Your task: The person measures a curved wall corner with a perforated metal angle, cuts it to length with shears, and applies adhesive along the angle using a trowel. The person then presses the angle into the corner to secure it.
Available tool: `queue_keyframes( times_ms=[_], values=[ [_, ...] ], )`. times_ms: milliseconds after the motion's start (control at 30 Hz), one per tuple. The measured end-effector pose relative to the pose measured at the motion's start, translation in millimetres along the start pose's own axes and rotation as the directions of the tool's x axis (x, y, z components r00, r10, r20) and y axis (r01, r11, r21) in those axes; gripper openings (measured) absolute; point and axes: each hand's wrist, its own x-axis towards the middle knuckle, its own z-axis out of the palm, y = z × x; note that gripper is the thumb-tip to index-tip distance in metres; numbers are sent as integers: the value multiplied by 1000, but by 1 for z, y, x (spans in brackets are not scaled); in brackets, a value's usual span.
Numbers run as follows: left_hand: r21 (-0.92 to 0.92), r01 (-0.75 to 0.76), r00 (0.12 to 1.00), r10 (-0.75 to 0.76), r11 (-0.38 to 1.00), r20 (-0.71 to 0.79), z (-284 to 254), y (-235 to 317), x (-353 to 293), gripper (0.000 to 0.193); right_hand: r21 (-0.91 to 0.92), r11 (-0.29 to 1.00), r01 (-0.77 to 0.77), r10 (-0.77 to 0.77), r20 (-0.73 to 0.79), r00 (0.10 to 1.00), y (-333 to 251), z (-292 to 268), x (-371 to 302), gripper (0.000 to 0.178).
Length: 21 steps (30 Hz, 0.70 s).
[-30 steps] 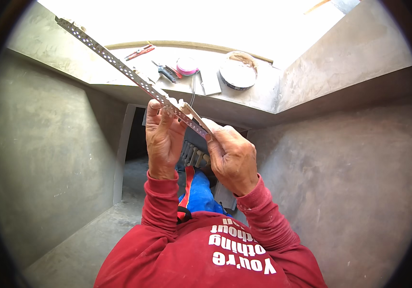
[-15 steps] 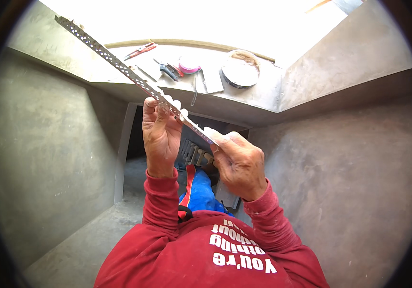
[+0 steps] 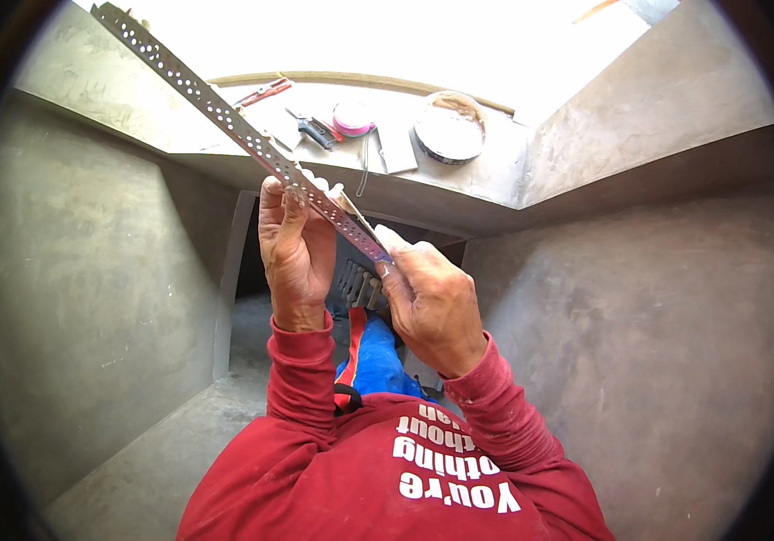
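A long perforated metal corner bead (image 3: 193, 90) slants from the far left down toward my chest, held up in front of me in both hands. My left hand (image 3: 299, 257) pinches it from below partway along, thumb on the near face and fingers behind; whitish fingertips show past its far edge. At the near end, my right hand (image 3: 438, 302) is closed on the strip between thumb and fingers. White smears mark the fingers of both hands. The bead's two flanges meet at an angle, and rows of holes run along the visible face.
Beyond my hands, a ledge (image 3: 495, 180) carries a round tub (image 3: 446, 157) of pale material, a pink spool (image 3: 353, 119), a dark-handled cutting tool (image 3: 317, 133), a red-handled tool (image 3: 265, 92) and a flat grey plate (image 3: 398, 151). Grey walls (image 3: 631, 316) stand on both sides.
The corner bead has turned so more of its perforated face shows. Both hands have moved slightly left, and the right hand has come closer to the left.
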Motion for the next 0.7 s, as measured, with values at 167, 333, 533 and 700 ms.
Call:
queue_keyframes(
  times_ms=[167, 333, 533, 700],
  values=[
    [47, -41, 999, 41, 998, -13, 9, -2, 2, 17, 0, 1000, 26, -26, -13, 1000, -6, 1, -5, 35],
    [112, -85, 992, 95, 990, -81, 13, -4, 2, 12, -38, 999, 13, -13, -1, 1000, -11, 1, -16, 34],
    [-11, -67, 997, 66, 998, -36, -6, 7, 13, 16, -22, 997, 74, -74, 21, 997, -12, -9, -19, 36],
    [-96, -33, 999, 30, 995, -32, -15, 15, 17, 17, -17, 1000, 26, -26, 26, 999, -5, -27, 4, 32]
  ],
)
